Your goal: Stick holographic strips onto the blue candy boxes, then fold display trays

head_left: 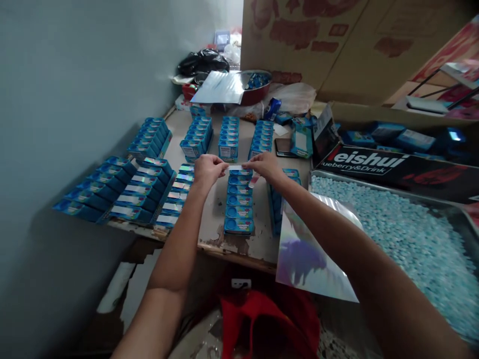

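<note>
My left hand (208, 168) and my right hand (266, 165) are both pinched on a thin white strip (236, 167), stretched between them. The strip lies across the top of the far end of a row of small blue boxes (238, 204) that runs toward me on the worn table (258, 244). Both forearms reach in from below. Several more rows of the same blue boxes (229, 137) stand beyond my hands, and other rows (142, 192) with shiny strips on top lie to the left.
A shiny holographic sheet (310, 254) hangs over the table's front edge. A metal tray (441, 209) of pale blue pellets is on the right, with a black carton (392, 167) behind it. Cardboard boxes (318, 35), a bowl (258, 87) and bags stand at the back. The wall (75, 99) is on the left.
</note>
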Motion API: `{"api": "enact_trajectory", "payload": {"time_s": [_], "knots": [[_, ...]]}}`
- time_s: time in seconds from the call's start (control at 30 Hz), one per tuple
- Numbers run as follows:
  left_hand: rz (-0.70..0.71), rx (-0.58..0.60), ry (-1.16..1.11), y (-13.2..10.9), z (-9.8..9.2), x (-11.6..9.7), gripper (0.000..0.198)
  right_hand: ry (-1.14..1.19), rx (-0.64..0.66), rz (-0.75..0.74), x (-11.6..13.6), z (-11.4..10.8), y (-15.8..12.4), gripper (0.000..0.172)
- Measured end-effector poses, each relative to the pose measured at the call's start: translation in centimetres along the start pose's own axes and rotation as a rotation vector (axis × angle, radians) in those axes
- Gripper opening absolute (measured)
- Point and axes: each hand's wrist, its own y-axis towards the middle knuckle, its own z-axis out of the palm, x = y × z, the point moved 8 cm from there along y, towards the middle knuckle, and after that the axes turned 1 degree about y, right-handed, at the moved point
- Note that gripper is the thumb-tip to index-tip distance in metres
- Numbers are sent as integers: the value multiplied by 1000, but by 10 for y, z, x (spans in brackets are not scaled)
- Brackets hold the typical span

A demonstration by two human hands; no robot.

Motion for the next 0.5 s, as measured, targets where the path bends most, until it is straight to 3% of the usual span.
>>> {"api": "enact_trajectory", "payload": {"time_s": [0.17,0.5], "knots": [[27,-49,135,4,2,13,6,-81,14,10,-2,7,3,26],[61,-57,274,5,9,11,7,-171,18,50,-8,8,7,25]]}}
